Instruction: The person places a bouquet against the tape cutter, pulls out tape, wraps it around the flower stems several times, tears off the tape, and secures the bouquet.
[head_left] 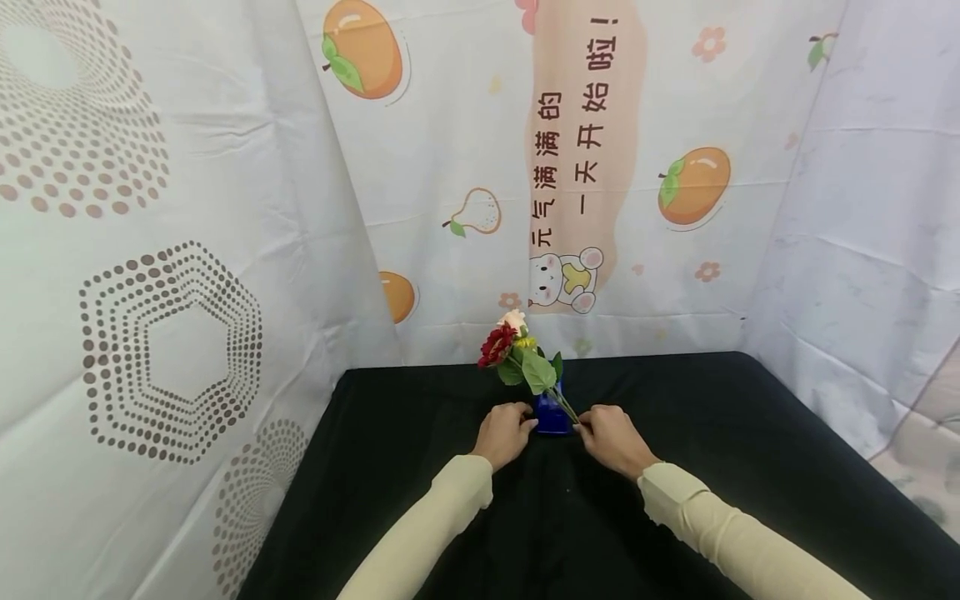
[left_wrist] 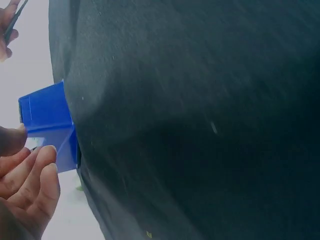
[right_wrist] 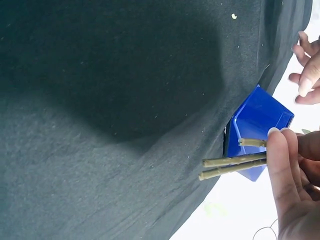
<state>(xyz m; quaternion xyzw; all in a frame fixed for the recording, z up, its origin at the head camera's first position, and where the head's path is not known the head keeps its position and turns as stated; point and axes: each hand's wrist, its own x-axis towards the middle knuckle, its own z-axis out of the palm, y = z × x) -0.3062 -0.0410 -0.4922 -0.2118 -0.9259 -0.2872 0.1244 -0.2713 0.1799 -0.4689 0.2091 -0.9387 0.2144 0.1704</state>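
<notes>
My right hand (head_left: 611,435) pinches the lower stems of a small bunch of flowers (head_left: 537,372), with red, pale pink and yellow heads and green leaves. In the right wrist view, three cut stem ends (right_wrist: 232,162) stick out past the fingertips. Behind the stems, a blue angular container (head_left: 552,415) stands on the black cloth, partly hidden by the leaves. My left hand (head_left: 504,433) is beside the container's left side, its fingers loosely bent. Its thumb and fingertips overlap the blue container (left_wrist: 47,120) in the left wrist view; the right wrist view shows a gap between them.
Black cloth (head_left: 420,417) covers the table. At its far edge hangs a white curtain (head_left: 465,125) printed with fruit and lettering. A dotted white curtain (head_left: 187,350) hangs on the left, and another pale curtain (head_left: 862,208) on the right.
</notes>
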